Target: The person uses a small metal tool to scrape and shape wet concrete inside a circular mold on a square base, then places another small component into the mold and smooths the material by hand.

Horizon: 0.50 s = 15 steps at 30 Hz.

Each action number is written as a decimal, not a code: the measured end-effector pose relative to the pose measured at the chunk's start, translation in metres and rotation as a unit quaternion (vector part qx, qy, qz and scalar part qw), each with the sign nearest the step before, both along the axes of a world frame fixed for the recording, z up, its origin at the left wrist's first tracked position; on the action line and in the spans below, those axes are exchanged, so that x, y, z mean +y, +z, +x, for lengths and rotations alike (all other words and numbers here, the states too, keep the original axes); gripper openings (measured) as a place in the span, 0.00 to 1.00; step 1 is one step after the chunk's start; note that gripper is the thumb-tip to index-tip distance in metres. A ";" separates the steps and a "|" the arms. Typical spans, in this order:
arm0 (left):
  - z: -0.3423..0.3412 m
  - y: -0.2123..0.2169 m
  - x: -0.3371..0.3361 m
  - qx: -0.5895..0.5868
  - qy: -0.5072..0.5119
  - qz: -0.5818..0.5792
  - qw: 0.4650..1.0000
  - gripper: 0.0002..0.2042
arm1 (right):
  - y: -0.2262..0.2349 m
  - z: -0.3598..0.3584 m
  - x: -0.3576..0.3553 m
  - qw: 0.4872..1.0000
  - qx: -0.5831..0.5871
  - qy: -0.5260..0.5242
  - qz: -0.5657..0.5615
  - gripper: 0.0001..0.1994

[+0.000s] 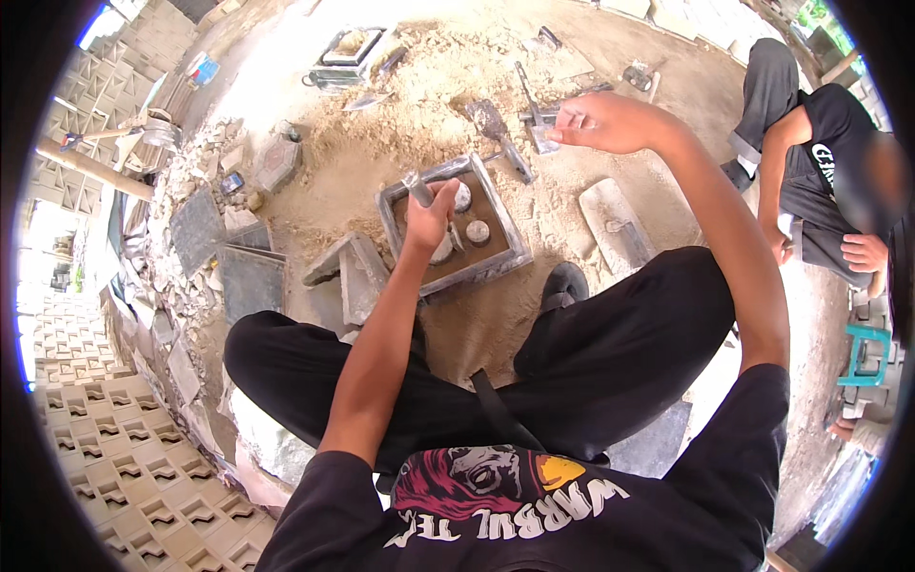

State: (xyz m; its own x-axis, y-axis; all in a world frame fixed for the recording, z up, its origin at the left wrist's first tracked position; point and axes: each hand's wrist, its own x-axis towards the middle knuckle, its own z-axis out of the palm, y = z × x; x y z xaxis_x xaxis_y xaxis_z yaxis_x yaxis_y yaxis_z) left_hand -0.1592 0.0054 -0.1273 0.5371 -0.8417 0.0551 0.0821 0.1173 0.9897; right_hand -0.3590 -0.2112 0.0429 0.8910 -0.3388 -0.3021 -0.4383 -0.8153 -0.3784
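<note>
My left hand (431, 221) is closed round the upright grey handle (416, 189) of a tool; a thin metal part shows below the fist. It hangs over a square mould frame (516, 229) that holds brown, smooth-looking fill. Pale round plugs (477, 232) stand up inside the frame, one partly behind my fist. My right hand (610, 122) is raised to the far right of the frame, fingers curled in; what they hold, if anything, is hidden. Beside its fingertips lies a long-handled flat tool (530, 93). A trowel (488, 119) and a dusty hammer-like tool (516, 157) lie nearer the frame.
Loose sand (429, 105) spreads beyond the frame, with another mould (351, 48) at the far left. A float (615, 225) lies right of the frame. Concrete pieces (360, 276) and dark slabs (254, 283) are at left. Another person (829, 172) sits at right near a teal stool (864, 356).
</note>
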 end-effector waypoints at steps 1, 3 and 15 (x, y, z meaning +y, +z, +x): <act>0.001 -0.005 0.003 -0.008 -0.010 0.015 1.000 0.21 | 0.000 0.001 0.004 1.000 0.005 0.003 -0.004 0.28; 0.002 -0.007 0.005 -0.001 -0.001 -0.006 1.000 0.21 | -0.004 0.001 0.006 1.000 0.011 0.013 -0.007 0.28; -0.010 -0.005 0.002 -0.004 0.000 -0.024 1.000 0.21 | -0.021 -0.010 -0.002 0.999 0.022 0.031 0.021 0.26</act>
State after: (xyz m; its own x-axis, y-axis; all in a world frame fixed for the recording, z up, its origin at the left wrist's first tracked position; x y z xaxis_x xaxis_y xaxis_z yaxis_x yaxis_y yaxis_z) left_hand -0.1693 0.0076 -0.1326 0.5366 -0.8378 0.1007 0.0734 0.1652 0.9835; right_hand -0.3690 -0.2136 0.0224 0.8956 -0.2700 -0.3537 -0.4045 -0.8252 -0.3943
